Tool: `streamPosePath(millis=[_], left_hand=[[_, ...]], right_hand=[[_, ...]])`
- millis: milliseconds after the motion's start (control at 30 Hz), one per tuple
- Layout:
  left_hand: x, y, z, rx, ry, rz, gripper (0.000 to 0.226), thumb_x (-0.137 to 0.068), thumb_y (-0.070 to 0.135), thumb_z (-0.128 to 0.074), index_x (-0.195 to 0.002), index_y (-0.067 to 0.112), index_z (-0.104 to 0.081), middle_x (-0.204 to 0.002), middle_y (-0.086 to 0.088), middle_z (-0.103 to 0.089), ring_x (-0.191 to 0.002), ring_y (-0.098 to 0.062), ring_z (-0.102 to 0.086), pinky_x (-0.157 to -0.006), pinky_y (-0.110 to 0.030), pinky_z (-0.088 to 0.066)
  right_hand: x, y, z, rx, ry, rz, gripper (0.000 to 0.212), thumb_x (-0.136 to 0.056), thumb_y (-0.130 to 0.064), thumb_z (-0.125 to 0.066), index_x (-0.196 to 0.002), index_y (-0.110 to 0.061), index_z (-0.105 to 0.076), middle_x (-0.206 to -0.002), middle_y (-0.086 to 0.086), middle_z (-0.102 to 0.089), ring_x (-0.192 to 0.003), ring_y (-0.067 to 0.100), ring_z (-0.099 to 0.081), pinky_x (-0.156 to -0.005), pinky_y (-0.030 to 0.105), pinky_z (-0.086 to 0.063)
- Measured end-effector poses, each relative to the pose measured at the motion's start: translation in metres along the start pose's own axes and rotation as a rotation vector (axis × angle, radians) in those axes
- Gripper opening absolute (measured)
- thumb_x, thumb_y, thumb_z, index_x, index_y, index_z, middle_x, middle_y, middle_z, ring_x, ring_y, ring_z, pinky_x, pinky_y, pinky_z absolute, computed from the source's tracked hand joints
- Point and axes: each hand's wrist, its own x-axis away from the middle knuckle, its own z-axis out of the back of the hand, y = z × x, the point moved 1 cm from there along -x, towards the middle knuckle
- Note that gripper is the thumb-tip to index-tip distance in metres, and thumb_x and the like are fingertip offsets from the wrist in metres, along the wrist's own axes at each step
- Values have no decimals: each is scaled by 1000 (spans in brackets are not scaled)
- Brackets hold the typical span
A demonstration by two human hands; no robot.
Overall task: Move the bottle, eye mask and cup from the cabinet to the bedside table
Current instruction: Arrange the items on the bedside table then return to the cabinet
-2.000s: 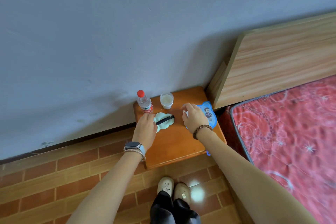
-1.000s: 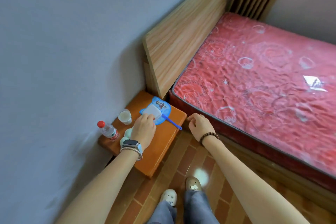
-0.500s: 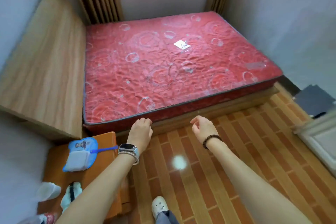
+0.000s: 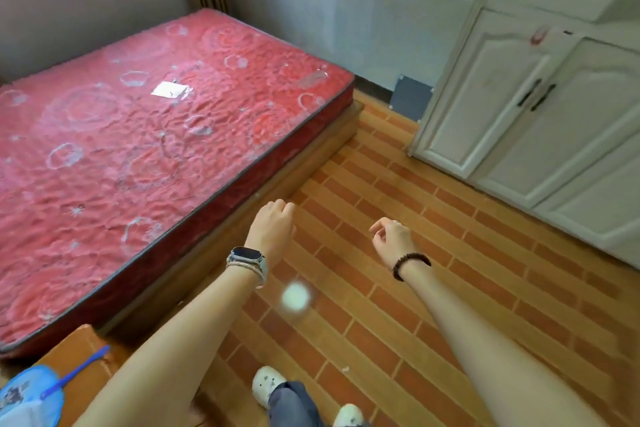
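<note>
Only empty hands — left hand (image 4: 273, 227), right hand (image 4: 393, 241) (no legible writing).

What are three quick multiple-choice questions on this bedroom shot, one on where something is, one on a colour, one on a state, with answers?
1. Where is the white cabinet?
A. Far right, beyond the floor
B. On the mattress
C. Behind the blue fan

2. What colour is the mattress?
A. Green
B. Red
C. White

3. What are the hands holding?
A. A bottle
B. A cup
C. Nothing

Answers: 1 A, it stands at the right wall. 2 B, its quilted top is red. 3 C, the left hand and right hand hang over the floor with loosely curled fingers, no object in either.
</note>
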Motion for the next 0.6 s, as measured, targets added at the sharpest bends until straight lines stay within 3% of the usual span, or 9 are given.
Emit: streamPosePath(millis=[100,233,333,600], left_hand=[[-15,55,-7,-13,-37,-105,11,-73,-7,-60,-76,3,-56,-69,-11,-54,-59,-31,-51,-56,-42,-47],[-34,134,-12,15,-34,-256,7,-79,-3,-58,-78,3,-54,-72,-12,-54,-63,-31,-50,-59,-40,-45],[-51,196,-14,58,-56,-381,4,-83,-1,-54,-86,1,-56,-81,-16,-56,-71,-33,-51,-64,-41,-42],[-99,354,-38,164,-90,-710,18,-82,2,-57,-100,1,-62,-93,-17,-62,-85,-38,-57,-72,-45,-47]], right_hand=[[27,54,32,29,73,-77,15,-94,-18,-47,-96,-25,-60,-103,-2,-58,-82,19,-61,-76,36,-54],[65,126,79,51,191,-180,15,-95,-19,-48,-99,-23,-61,-107,1,-59,-86,21,-61,-74,33,-52],[96,174,114,71,277,-278,17,-97,-19,-47,-103,-20,-63,-108,-1,-59,-93,21,-60,-70,29,-47],[165,276,185,56,466,-556,14,-96,-19,-49,-103,-21,-61,-106,0,-59,-88,20,-60,-72,34,-54]])
